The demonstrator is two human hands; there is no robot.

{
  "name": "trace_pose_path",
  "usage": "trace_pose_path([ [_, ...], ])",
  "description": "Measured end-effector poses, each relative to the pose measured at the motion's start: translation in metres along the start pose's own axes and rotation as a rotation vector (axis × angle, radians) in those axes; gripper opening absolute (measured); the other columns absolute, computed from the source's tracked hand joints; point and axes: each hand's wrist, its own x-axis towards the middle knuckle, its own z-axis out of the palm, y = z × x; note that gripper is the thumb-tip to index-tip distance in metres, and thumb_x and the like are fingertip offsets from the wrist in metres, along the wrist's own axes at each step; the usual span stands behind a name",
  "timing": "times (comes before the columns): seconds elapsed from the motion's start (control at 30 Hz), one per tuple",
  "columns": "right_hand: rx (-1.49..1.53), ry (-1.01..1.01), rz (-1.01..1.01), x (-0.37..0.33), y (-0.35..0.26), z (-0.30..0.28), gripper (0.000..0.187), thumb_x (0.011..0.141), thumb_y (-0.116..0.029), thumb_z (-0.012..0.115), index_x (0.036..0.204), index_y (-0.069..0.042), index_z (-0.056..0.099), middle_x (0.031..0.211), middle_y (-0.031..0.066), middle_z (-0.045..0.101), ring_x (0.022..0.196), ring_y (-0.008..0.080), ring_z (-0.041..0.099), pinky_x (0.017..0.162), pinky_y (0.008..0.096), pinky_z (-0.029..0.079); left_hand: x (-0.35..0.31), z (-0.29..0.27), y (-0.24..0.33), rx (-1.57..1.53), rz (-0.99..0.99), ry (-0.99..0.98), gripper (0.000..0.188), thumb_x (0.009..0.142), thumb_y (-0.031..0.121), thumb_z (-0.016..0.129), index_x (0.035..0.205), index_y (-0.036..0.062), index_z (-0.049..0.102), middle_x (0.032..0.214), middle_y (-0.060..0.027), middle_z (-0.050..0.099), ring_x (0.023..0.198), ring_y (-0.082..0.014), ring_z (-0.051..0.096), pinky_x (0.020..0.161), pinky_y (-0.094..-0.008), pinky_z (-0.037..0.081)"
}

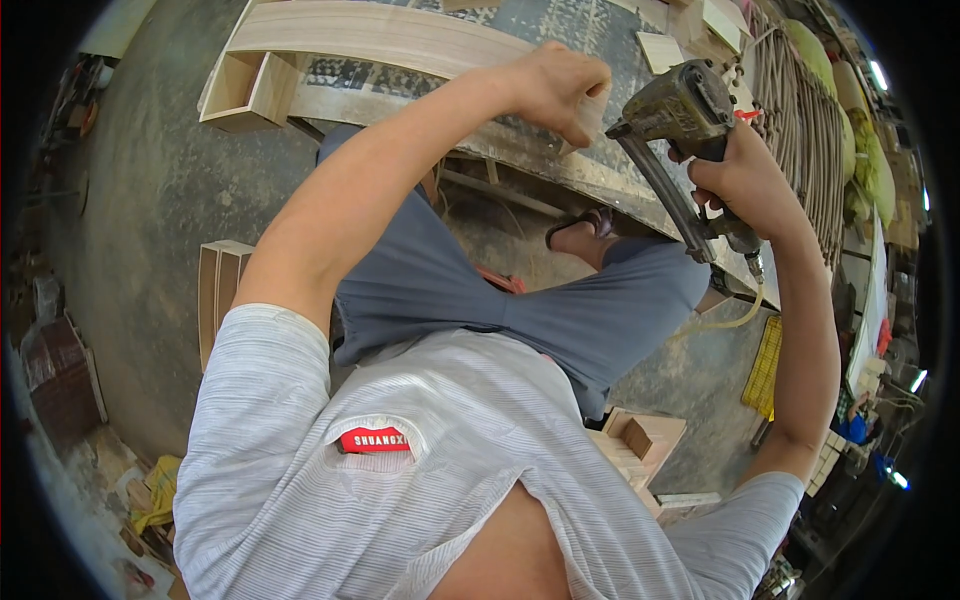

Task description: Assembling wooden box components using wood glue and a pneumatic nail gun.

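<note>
My right hand (748,182) is wrapped around the handle of a worn dark nail gun (678,105). Its long magazine slants down toward my right knee, and its nose points left toward my other hand. Over the bench edge, my left hand (562,92) is closed on a small pale wooden piece (592,116), mostly hidden by the fingers. A long light wooden board (375,38) runs across the bench to just behind that hand. At the board's left end sits an open wooden box frame (240,92).
The workbench (350,77) has a scuffed, patchy top. Small wood offcuts (658,52) lie at its far right, near a bundle of thin rods or cords (795,120). A pale air hose (735,322) hangs from the gun. Wooden pieces (222,290) stand on the floor at left.
</note>
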Motion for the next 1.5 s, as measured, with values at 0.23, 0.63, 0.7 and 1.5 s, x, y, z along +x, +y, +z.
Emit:
trace_pose_path([
  [0.23,-0.091,-0.113,0.017,0.003,-0.001,-0.001,0.027,0.094,-0.004,0.069,0.119,0.004,0.069,0.079,0.0047,0.070,0.063,0.0110,0.065,0.058,0.0321,0.050,0.003,-0.007,0.000,0.025,0.015,-0.035,0.059,0.069,0.038,0.100,0.103,0.0093,0.062,0.096,-0.0117,0.069,0.097,-0.0379,0.072,0.093,-0.0471,0.054],
  [0.63,-0.062,-0.066,-0.016,0.001,-0.011,0.009,0.029,0.092,-0.005,0.070,0.119,0.005,0.071,0.073,0.0050,0.069,0.061,0.0113,0.064,0.059,0.0327,0.049,0.001,-0.008,0.002,0.043,0.058,-0.049,0.063,0.070,0.040,0.102,0.106,0.0103,0.060,0.098,-0.0103,0.068,0.098,-0.0360,0.071,0.093,-0.0478,0.052],
  [0.7,-0.054,-0.052,-0.020,-0.002,-0.012,0.011,0.029,0.092,-0.005,0.070,0.120,0.005,0.071,0.074,0.0052,0.069,0.061,0.0112,0.064,0.059,0.0327,0.049,0.001,-0.009,0.004,0.040,0.050,-0.054,0.064,0.070,0.040,0.102,0.106,0.0105,0.059,0.098,-0.0100,0.067,0.099,-0.0362,0.070,0.094,-0.0477,0.052],
  [1.5,0.055,0.008,0.061,-0.009,-0.003,0.014,0.025,0.093,-0.004,0.072,0.116,0.006,0.074,0.079,0.0030,0.068,0.059,0.0091,0.060,0.055,0.0309,0.046,0.003,-0.007,0.001,0.031,0.070,-0.014,0.064,0.067,0.037,0.103,0.104,0.0092,0.059,0.097,-0.0124,0.069,0.096,-0.0383,0.071,0.087,-0.0484,0.055],
])
